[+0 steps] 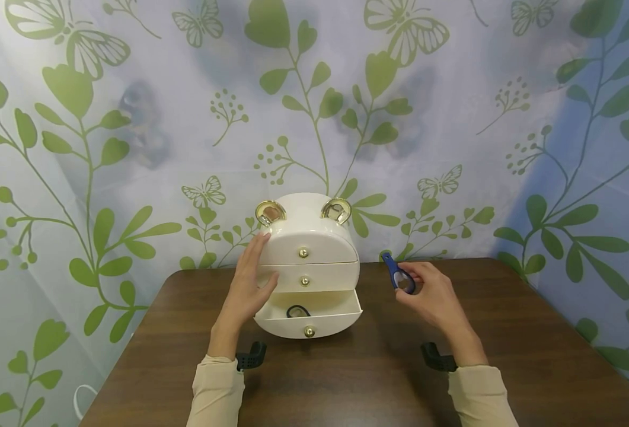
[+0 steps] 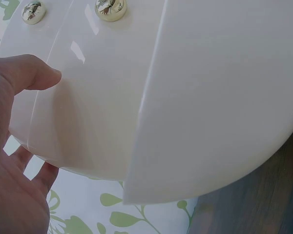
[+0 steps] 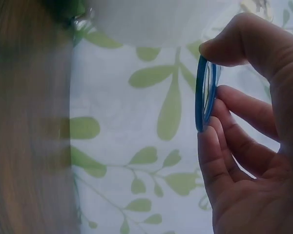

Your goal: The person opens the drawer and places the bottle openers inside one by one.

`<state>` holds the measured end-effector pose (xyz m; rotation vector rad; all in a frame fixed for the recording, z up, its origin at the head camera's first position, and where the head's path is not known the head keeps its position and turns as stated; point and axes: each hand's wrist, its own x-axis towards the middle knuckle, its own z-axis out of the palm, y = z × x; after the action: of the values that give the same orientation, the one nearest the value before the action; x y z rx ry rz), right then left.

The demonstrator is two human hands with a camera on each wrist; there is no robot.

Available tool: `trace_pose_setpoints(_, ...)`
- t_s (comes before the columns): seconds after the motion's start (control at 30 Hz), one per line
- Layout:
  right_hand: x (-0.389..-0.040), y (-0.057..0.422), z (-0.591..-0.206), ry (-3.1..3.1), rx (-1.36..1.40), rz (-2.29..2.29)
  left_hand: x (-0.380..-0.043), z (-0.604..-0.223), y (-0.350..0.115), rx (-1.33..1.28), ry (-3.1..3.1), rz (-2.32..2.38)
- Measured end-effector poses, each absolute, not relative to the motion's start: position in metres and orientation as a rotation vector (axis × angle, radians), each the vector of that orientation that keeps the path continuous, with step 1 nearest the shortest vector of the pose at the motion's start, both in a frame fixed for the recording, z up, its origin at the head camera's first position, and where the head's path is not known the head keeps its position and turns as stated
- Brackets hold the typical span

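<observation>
A white mini chest of drawers (image 1: 314, 222) with gold-trimmed ears and round gold knobs stands on the table. Its bottom drawer (image 1: 335, 325) is pulled out, and a dark-rimmed item (image 1: 297, 311) lies inside, partly hidden by the drawer front. My left hand (image 1: 246, 292) is at the chest's left side, fingers stretched along the side and thumb in front of the middle drawer (image 2: 102, 97). To the right of the chest, my right hand (image 1: 433, 295) pinches a small blue magnifying glass (image 1: 391, 267) by its rim between thumb and fingers, its handle pointing up and away.
The brown wooden table (image 1: 378, 379) reaches back to a white curtain (image 1: 314, 136) printed with green leaves and butterflies. Dark wrist mounts (image 1: 251, 356) sit at both sleeves. A white cord (image 1: 83, 398) hangs beyond the table's left edge.
</observation>
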<state>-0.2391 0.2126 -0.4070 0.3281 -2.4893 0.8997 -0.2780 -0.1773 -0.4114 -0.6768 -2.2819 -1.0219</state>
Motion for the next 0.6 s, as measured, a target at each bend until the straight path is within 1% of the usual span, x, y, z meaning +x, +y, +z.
trace_pose_setpoints(0.6,-0.233,0.178,-0.403,-2.371,0.592,0.866,-0.280,-0.411,-0.177,-0.692,-2.267,-1.013)
